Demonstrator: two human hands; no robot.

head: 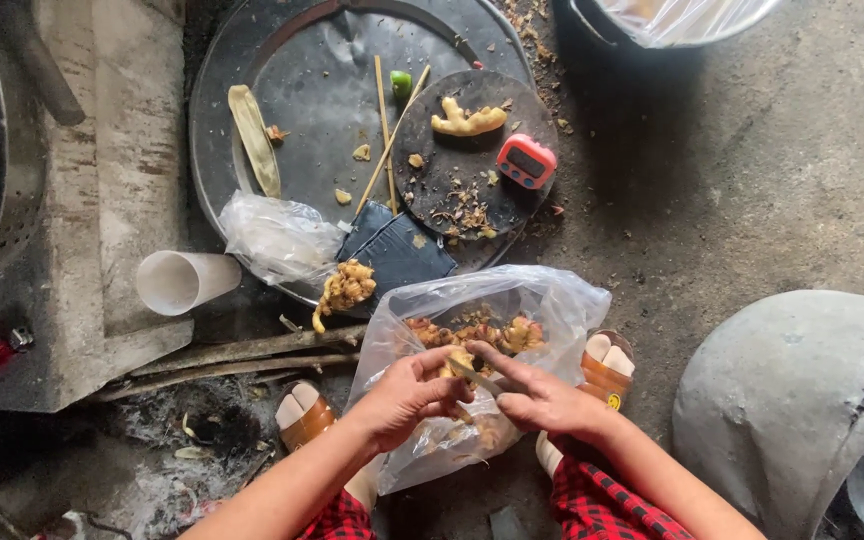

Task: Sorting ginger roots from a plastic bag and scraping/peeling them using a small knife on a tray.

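My left hand (407, 397) grips a small piece of ginger (459, 362) over a clear plastic bag (552, 300) that holds ginger pieces and peelings. My right hand (542, 400) holds a knife (479, 377) with its blade laid against that ginger piece. Both hands meet above the bag, between my feet in orange sandals. A peeled ginger root (467, 121) lies on a round dark cutting board (442, 180), beside a red kitchen timer (526, 160). Another ginger clump (345, 288) rests at the edge of a big round metal tray (302, 90).
On the tray lie two chopsticks (385, 130), a green chilli bit (401, 82), a pale husk (254, 138), a crumpled plastic bag (277, 237) and a dark cleaver blade (397, 250). A white cup (182, 281) lies tipped at left. A grey metal pot (792, 400) sits right; sticks (242, 352) and ash lower left.
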